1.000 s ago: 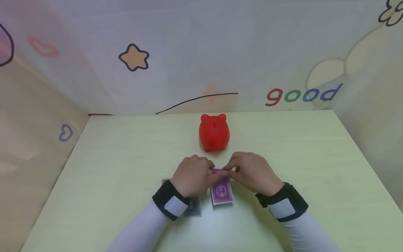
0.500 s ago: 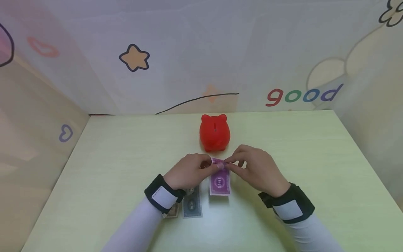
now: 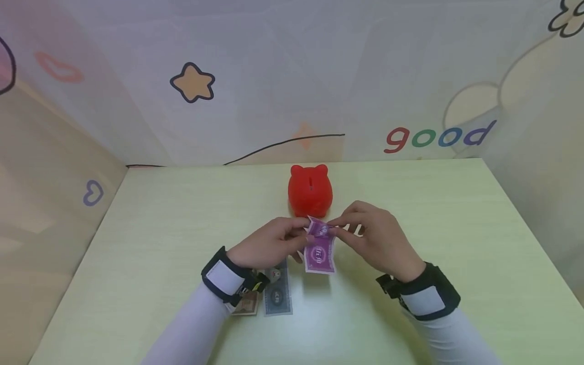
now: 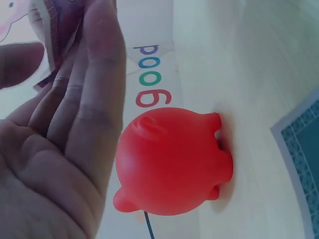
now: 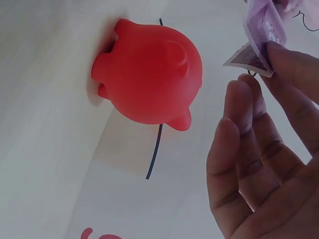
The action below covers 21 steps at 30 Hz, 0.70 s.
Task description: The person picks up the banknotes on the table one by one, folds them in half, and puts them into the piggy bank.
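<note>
"Purple banknote, whereabouts?"

"Near the middle of the frame, between the two hands, just below the red piggy bank. It looks lifted off the table."

"Which way does it run?"

"Long axis up and down the frame, its creased upper end toward the bank. The slot on top runs the same way."

"And the grip?"

"Both hands have it. The left hand pinches the left edge, thumb on top; the right hand pinches the right edge near the upper end with thumb and forefinger, other fingers loose."

"Which is nearer the bank?"

"I can't tell; they look about level. A blue-gray note lies lower, left of centre."
</note>
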### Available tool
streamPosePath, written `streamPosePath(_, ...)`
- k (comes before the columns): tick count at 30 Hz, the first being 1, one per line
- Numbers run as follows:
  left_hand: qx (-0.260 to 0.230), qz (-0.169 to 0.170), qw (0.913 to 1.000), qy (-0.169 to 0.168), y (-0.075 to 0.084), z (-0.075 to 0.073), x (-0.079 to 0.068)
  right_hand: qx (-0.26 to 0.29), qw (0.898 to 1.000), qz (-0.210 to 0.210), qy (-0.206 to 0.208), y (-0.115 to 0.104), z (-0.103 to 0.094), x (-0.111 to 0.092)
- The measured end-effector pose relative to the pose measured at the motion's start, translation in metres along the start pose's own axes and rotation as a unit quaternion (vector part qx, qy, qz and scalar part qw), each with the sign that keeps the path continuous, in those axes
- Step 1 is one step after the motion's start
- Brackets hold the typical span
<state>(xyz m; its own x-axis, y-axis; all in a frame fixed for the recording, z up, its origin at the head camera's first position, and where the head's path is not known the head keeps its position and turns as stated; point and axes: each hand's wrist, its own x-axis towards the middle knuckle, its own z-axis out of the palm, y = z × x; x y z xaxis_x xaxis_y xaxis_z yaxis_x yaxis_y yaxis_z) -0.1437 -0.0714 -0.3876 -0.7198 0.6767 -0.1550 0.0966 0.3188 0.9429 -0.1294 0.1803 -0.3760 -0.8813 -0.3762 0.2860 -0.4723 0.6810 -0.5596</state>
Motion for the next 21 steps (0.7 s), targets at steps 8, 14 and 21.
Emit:
streamPosePath(8,-0.04,0.021,0.999,0.005,-0.0011,-0.0029,-0.001,0.021,1.0,0.007,0.008,0.0036,0.0004,0.0007)
streamPosePath(14,-0.043,0.014,0.9982,0.039,-0.0008,-0.0047,-0.0003,0.104,0.99,0.087,-0.03,0.0059,-0.0007,0.0025)
streamPosePath(21,-0.067,0.034,0.9954,0.058,0.0,-0.0053,0.0021,0.221,0.962,0.132,-0.096,0.0071,0.0002,0.0042)
